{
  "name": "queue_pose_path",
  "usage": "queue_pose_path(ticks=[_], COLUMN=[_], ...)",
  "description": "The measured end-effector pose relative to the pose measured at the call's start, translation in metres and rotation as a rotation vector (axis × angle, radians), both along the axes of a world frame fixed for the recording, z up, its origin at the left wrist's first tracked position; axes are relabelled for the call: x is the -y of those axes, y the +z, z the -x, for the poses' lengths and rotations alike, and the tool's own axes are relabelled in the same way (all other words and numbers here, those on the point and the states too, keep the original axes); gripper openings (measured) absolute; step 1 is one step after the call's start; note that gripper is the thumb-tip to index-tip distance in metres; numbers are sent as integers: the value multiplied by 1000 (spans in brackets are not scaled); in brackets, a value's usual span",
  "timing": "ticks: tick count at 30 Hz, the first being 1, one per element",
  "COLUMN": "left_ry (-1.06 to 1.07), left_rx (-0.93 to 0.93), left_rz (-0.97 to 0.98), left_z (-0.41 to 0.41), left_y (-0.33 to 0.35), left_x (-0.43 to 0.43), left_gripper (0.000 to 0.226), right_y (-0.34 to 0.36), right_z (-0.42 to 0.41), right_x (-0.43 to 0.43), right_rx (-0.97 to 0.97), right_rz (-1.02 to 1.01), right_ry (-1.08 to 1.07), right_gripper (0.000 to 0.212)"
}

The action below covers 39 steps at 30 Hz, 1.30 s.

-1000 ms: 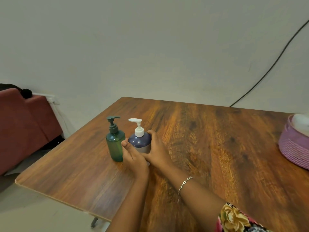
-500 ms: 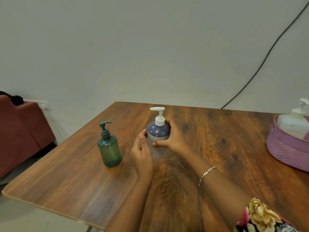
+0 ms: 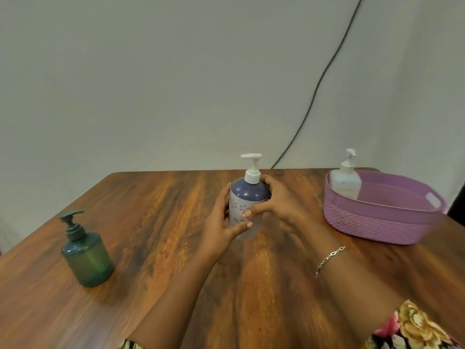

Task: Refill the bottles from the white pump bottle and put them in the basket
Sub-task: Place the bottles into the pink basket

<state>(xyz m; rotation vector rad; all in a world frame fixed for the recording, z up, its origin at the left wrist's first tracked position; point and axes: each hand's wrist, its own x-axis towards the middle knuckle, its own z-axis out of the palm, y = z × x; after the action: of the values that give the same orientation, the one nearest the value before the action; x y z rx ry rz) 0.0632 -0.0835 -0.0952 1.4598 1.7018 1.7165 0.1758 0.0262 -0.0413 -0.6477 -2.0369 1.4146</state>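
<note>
The probably slippery blue pump bottle [image 3: 249,195] is being grasped round its body by the left hand [image 3: 221,222] and the right hand [image 3: 279,205] fingers [image 3: 256,211].

On the table [image 3: 151,210], the left bottle [image 3: 86,258] stands upright near the left edge, well apart from the middle bottle [image 3: 247,197], which is upright further back at the centre, between the left hand [image 3: 221,230] on its left side and the right hand [image 3: 281,205] wrapped round its right side. The basket [image 3: 377,222] sits on the table to the right of the hands, near the far right corner, and a third bottle [image 3: 346,182] stands inside it at its far left end. Behind the table, a cable [image 3: 319,81] runs down the wall to the far edge, just right of the middle bottle.
</note>
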Motion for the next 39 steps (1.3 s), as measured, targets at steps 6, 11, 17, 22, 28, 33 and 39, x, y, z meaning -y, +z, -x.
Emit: queue_pose_path(ticks=[6, 11, 17, 22, 28, 33, 39], left_ry=[-14, -10, 38, -54, -126, -193, -184], left_rx=[2, 45, 53, 51, 61, -191, -378], left_rz=[-90, -136, -161, -166, -116, 45, 219], left_z=[-50, -104, -164, -197, -225, -216, -198], left_y=[12, 26, 43, 59, 71, 68, 43], left_x=[-48, -86, -126, -156, -198, -221, -227], left_gripper=[90, 76, 69, 58, 56, 63, 42], right_y=[15, 22, 32, 51, 65, 61, 34], right_z=[-57, -98, -134, -164, -195, -205, -203], right_x=[-28, -45, -60, -87, -130, -163, -190], right_rx=[14, 41, 63, 219, 233, 255, 346], right_rz=[-61, -82, -207, -372, -348, -322, -262], right_ry=[-76, -270, -593, -762, -849, -888, -868], right_gripper=[75, 79, 83, 85, 74, 70, 65])
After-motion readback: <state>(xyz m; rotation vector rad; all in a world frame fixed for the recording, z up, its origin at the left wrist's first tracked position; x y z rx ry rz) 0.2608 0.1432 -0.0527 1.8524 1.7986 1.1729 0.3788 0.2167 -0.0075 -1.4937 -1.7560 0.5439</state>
